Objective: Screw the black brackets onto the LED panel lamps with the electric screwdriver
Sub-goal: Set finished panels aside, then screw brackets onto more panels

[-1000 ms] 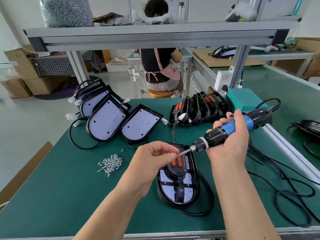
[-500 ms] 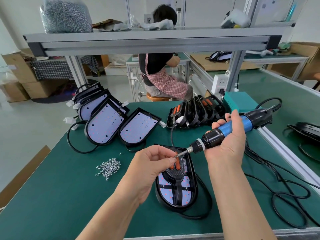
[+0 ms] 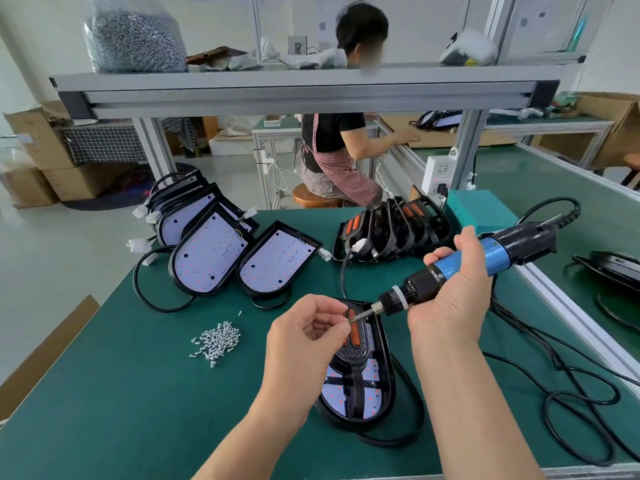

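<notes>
An LED panel lamp (image 3: 377,400) lies on the green table in front of me, with a black bracket (image 3: 353,355) with orange inserts laid on it. My right hand (image 3: 446,303) grips the blue and black electric screwdriver (image 3: 460,268), tilted down to the left above the lamp. My left hand (image 3: 304,334) has its fingers curled at the bit's tip and pinches a small screw against it. A pile of loose screws (image 3: 218,342) lies to the left.
Bare LED panels (image 3: 214,254) lean stacked at the back left. Lamps with brackets (image 3: 391,233) stand in a row at the back right. Black cables (image 3: 554,386) coil on the right. Another person sits beyond the table under a shelf frame.
The view has tilted up a little. Both hands stay together at the screwdriver tip above the lamp. The person behind has turned and reached right.
</notes>
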`<action>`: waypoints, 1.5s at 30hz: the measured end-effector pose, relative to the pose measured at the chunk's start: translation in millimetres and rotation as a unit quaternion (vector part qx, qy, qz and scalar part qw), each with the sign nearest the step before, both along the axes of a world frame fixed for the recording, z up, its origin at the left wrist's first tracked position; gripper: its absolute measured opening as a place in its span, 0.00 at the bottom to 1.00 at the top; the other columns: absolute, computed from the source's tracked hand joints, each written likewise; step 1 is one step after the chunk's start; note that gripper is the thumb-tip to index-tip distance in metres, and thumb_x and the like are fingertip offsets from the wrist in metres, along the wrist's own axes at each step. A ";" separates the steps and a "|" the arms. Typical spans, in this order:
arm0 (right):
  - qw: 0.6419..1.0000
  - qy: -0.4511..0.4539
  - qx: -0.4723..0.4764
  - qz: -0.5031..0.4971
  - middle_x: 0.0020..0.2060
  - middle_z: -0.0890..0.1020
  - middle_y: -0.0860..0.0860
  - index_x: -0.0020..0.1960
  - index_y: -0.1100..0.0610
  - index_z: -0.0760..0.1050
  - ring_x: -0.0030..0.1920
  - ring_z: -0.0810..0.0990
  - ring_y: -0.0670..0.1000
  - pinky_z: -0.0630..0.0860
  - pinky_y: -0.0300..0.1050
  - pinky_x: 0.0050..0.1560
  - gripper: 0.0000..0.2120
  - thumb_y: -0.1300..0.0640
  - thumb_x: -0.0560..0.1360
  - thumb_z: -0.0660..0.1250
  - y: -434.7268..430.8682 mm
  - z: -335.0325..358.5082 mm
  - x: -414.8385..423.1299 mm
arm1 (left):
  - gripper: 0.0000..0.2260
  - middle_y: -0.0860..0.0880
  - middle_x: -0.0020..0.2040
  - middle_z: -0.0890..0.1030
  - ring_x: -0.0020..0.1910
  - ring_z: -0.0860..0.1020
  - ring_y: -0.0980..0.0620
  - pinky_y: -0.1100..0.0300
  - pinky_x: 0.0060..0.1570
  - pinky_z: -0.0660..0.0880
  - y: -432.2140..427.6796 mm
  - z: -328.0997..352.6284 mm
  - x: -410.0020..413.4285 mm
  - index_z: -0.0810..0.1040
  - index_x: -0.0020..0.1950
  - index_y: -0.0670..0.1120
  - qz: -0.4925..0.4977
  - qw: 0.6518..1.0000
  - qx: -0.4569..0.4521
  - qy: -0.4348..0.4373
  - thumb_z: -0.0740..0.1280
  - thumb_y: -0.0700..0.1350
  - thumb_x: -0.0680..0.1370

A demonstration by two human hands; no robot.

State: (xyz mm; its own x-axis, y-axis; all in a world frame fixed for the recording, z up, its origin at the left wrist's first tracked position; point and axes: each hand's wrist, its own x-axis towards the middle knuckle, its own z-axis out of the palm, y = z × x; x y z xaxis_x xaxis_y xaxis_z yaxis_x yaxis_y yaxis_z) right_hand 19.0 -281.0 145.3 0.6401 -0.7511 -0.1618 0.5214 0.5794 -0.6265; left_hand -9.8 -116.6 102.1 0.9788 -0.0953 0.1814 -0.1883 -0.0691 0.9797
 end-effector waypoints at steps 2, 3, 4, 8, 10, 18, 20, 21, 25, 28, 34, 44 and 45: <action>1.000 0.013 0.011 -0.008 0.29 0.77 0.46 0.55 0.52 0.75 0.32 0.77 0.46 0.77 0.39 0.38 0.12 0.52 0.75 0.74 0.0 -0.6 1.9 | 0.18 0.53 0.39 0.84 0.40 0.81 0.55 0.63 0.46 0.78 -2.0 -0.9 -2.3 0.83 0.45 0.57 0.020 0.999 0.010 -0.026 0.72 0.31 0.73; 1.000 0.018 0.013 -0.009 0.29 0.78 0.46 0.55 0.53 0.75 0.32 0.77 0.47 0.77 0.40 0.39 0.12 0.52 0.75 0.74 -0.2 -1.5 2.9 | 0.18 0.53 0.39 0.84 0.41 0.81 0.55 0.63 0.47 0.78 -3.0 -1.1 -3.5 0.83 0.45 0.57 0.025 0.999 0.016 -0.036 0.72 0.31 0.74; 1.000 0.022 0.014 -0.008 0.29 0.78 0.46 0.54 0.53 0.75 0.32 0.77 0.47 0.77 0.40 0.38 0.12 0.52 0.75 0.74 -0.1 -2.5 4.0 | 0.19 0.54 0.39 0.83 0.40 0.80 0.56 0.64 0.47 0.78 -3.6 -1.1 -4.8 0.83 0.45 0.58 0.027 0.999 0.019 -0.043 0.72 0.31 0.74; 0.999 0.029 0.016 0.004 0.29 0.78 0.46 0.55 0.53 0.74 0.31 0.77 0.46 0.77 0.40 0.38 0.13 0.52 0.75 0.74 0.7 -5.1 11.1 | 0.20 0.57 0.40 0.83 0.40 0.79 0.59 0.72 0.44 0.74 -0.8 -1.6 -4.6 0.81 0.47 0.60 0.033 0.996 0.047 -0.073 0.72 0.32 0.74; 0.999 0.032 0.014 0.013 0.29 0.77 0.46 0.55 0.53 0.74 0.31 0.77 0.46 0.76 0.40 0.37 0.12 0.53 0.75 0.74 1.8 -4.8 16.5 | 0.19 0.58 0.41 0.83 0.42 0.79 0.59 0.73 0.46 0.72 2.6 -3.1 -0.6 0.81 0.48 0.60 0.042 0.994 0.065 -0.079 0.73 0.34 0.74; 1.000 0.023 -0.012 0.011 0.28 0.77 0.47 0.54 0.53 0.74 0.29 0.76 0.46 0.76 0.42 0.39 0.11 0.54 0.75 0.74 3.3 -3.0 42.4 | 0.19 0.63 0.52 0.81 0.52 0.77 0.64 0.68 0.48 0.71 17.7 -23.6 24.1 0.76 0.56 0.61 0.104 0.989 0.105 -0.032 0.78 0.46 0.71; 0.999 0.018 -0.026 0.006 0.27 0.77 0.47 0.54 0.54 0.74 0.29 0.76 0.46 0.76 0.43 0.40 0.11 0.55 0.75 0.73 4.8 -2.4 50.6 | 0.22 0.61 0.56 0.75 0.53 0.74 0.65 0.68 0.48 0.70 18.2 -30.7 32.5 0.73 0.60 0.59 0.105 0.987 0.119 0.039 0.78 0.54 0.69; 0.999 0.016 -0.035 0.004 0.27 0.77 0.47 0.54 0.54 0.74 0.29 0.76 0.46 0.76 0.44 0.41 0.11 0.55 0.75 0.73 6.4 -2.1 54.8 | 0.28 0.60 0.56 0.73 0.53 0.74 0.65 0.68 0.47 0.69 17.1 -33.4 36.2 0.71 0.63 0.57 0.085 0.985 0.129 0.083 0.77 0.58 0.67; 0.996 0.010 -0.087 0.005 0.30 0.76 0.50 0.56 0.57 0.75 0.29 0.75 0.48 0.76 0.43 0.34 0.11 0.58 0.76 0.72 16.8 -0.9 70.7 | 0.39 0.56 0.51 0.82 0.49 0.81 0.59 0.60 0.49 0.78 11.9 -41.1 49.1 0.69 0.66 0.53 -0.001 0.972 0.141 0.190 0.74 0.65 0.58; 0.993 0.004 -0.120 0.018 0.31 0.76 0.52 0.53 0.58 0.74 0.28 0.74 0.49 0.75 0.42 0.31 0.09 0.60 0.77 0.72 24.5 -1.8 79.4 | 0.33 0.56 0.49 0.86 0.49 0.84 0.55 0.50 0.56 0.80 11.4 -46.4 55.5 0.73 0.63 0.53 -0.026 0.971 0.121 0.205 0.76 0.59 0.60; 0.982 -0.010 -0.185 0.038 0.35 0.74 0.58 0.49 0.57 0.72 0.29 0.73 0.52 0.74 0.44 0.32 0.09 0.61 0.76 0.73 40.5 -6.6 84.3 | 0.19 0.57 0.48 0.86 0.50 0.85 0.52 0.48 0.58 0.79 11.2 -54.3 59.0 0.74 0.51 0.67 -0.051 0.975 0.096 0.195 0.76 0.58 0.63; 0.960 -0.042 -0.271 0.051 0.32 0.75 0.56 0.48 0.56 0.72 0.28 0.73 0.50 0.74 0.38 0.32 0.09 0.60 0.75 0.72 54.5 -6.1 82.9 | 0.17 0.55 0.49 0.86 0.51 0.85 0.47 0.43 0.57 0.79 11.2 -61.4 62.3 0.75 0.49 0.67 -0.052 0.979 0.076 0.181 0.76 0.57 0.64; 0.958 -0.046 -0.279 0.054 0.32 0.75 0.56 0.47 0.55 0.72 0.27 0.73 0.50 0.74 0.38 0.31 0.09 0.60 0.75 0.73 55.7 -6.0 82.6 | 0.17 0.55 0.49 0.86 0.51 0.85 0.47 0.43 0.57 0.79 11.1 -61.6 62.3 0.75 0.49 0.67 -0.052 0.979 0.076 0.181 0.76 0.57 0.64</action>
